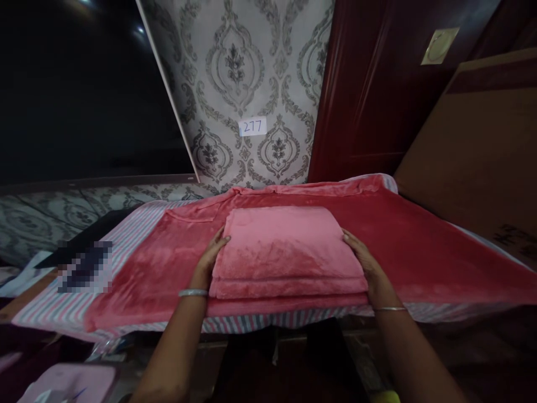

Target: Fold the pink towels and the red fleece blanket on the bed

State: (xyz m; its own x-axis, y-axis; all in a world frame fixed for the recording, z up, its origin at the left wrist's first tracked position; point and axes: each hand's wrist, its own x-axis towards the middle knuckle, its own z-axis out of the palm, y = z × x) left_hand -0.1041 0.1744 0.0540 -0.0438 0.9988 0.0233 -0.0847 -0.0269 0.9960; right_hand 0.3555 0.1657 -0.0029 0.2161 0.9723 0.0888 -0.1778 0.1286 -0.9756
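Note:
A folded pink plush blanket [285,243] rests in front of me in a thick, neat stack of layers. My left hand [211,256] grips its left side, thumb on the upper edge and the other fingers partly hidden. On the opposite side my right hand [364,258] holds the right edge the same way. Beneath the stack a red plush cloth [419,246] lies spread out, its far edge bunched and turned over. A striped sheet [126,238] shows under it at the left and along the front.
Behind stands a patterned wall with a paper label [252,126] reading 277. A large dark screen [84,95] is at the left, a big cardboard box [482,145] at the right. A pink object [71,380], partly cut off, sits low at the left.

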